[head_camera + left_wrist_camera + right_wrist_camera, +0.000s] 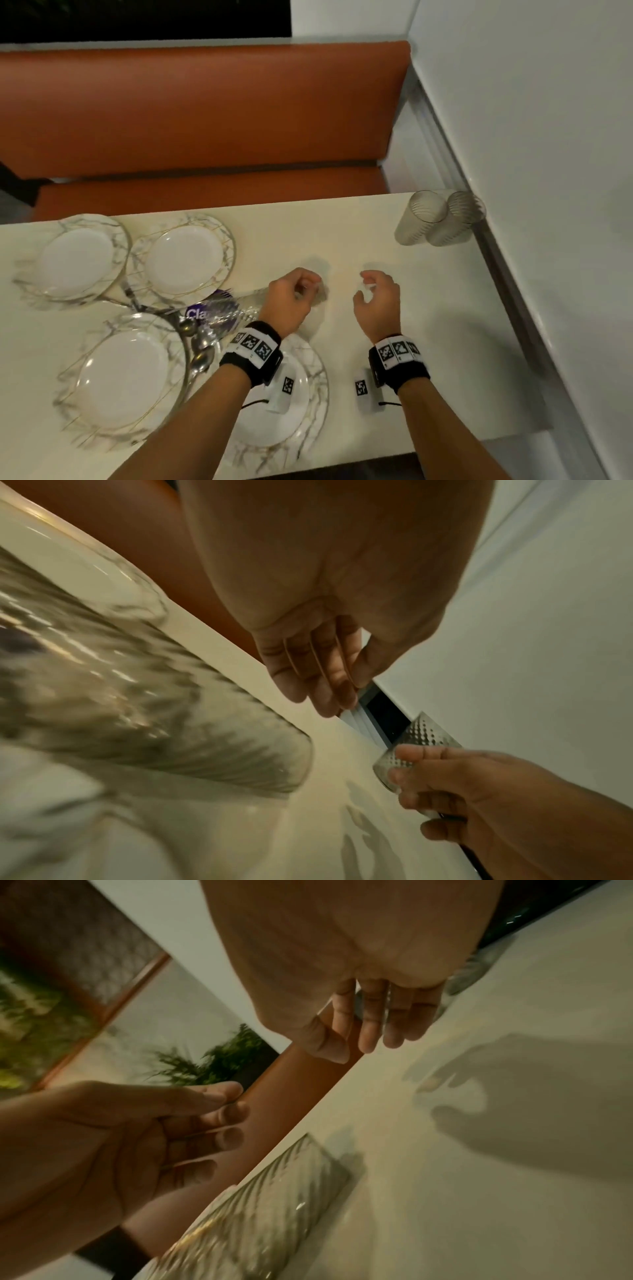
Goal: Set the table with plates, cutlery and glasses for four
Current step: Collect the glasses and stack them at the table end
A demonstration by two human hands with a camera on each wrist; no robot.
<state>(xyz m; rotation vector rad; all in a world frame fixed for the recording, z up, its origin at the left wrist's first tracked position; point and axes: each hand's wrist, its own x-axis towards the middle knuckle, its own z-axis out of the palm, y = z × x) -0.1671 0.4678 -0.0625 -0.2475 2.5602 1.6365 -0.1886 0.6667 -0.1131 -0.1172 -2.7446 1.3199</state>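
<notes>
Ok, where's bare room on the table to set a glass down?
Bare: table right of the right hand, up to the two glasses in the far corner; also the far middle strip. Crowded: left, four plates with cutlery between.

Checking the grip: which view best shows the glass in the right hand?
Left wrist view: the dotted glass shows plainly in the right hand's fingers. The head view gives only a clear glint; the right wrist view hides it behind fingers.
</notes>
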